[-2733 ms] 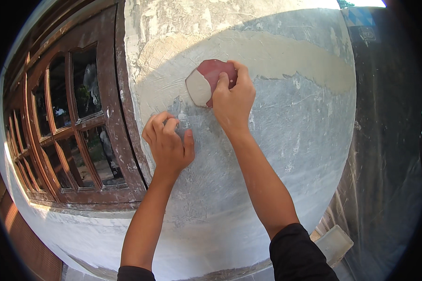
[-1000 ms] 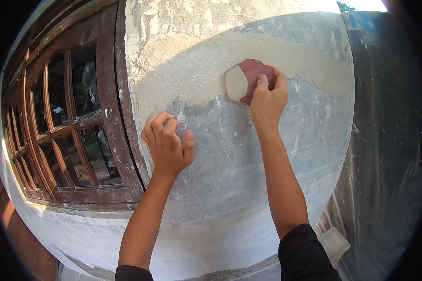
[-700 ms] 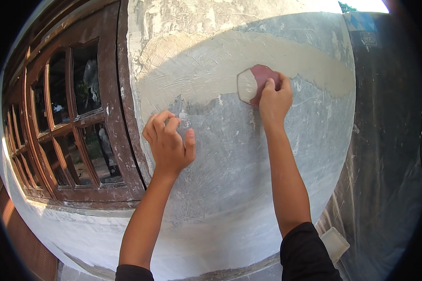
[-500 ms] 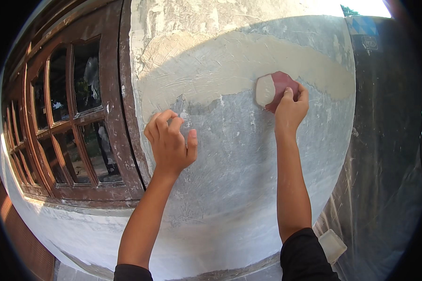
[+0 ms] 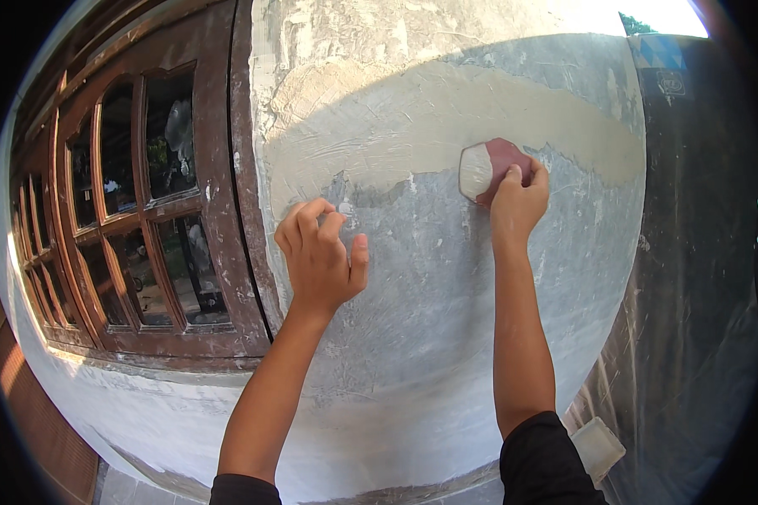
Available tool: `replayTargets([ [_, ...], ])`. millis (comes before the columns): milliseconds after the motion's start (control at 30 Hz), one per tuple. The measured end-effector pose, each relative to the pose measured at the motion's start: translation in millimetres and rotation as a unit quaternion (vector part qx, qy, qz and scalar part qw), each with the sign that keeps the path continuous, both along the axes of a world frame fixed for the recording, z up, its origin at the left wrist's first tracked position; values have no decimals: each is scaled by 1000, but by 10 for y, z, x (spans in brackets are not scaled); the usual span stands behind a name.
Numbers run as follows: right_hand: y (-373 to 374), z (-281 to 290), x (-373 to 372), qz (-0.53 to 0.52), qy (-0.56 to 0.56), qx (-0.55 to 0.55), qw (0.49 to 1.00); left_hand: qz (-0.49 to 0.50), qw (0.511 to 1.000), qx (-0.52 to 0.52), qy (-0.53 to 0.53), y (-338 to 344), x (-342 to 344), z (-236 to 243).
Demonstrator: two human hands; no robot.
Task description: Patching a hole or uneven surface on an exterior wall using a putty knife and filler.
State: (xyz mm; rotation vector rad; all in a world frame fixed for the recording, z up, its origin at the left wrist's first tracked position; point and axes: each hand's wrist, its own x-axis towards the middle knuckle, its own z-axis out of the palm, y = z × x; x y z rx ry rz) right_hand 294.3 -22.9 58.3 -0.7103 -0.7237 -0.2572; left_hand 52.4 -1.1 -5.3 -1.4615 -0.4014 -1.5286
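red scraper (image 5: 489, 166) has slid right across the wall (image 5: 413, 303) since earlier, pinched in the right hand (image 5: 518, 206); left hand (image 5: 322, 257) is loosely curled, kinda wide, near the brown window (image 5: 140, 215)

The plaster wall (image 5: 421, 286) looks matt and rough.

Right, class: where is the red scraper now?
In the head view, the red scraper is right of centre, in the right hand, by the lower edge of the beige plaster.
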Motion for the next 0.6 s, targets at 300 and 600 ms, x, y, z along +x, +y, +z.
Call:
replayTargets([
  [300,-130,81,-571,49,-86,17,995,-6,1000,-19,10,-10,-42,3],
  [600,-5,-105,126,27,1,20,999,-1,1000,-20,14,-33,1,-6],
])
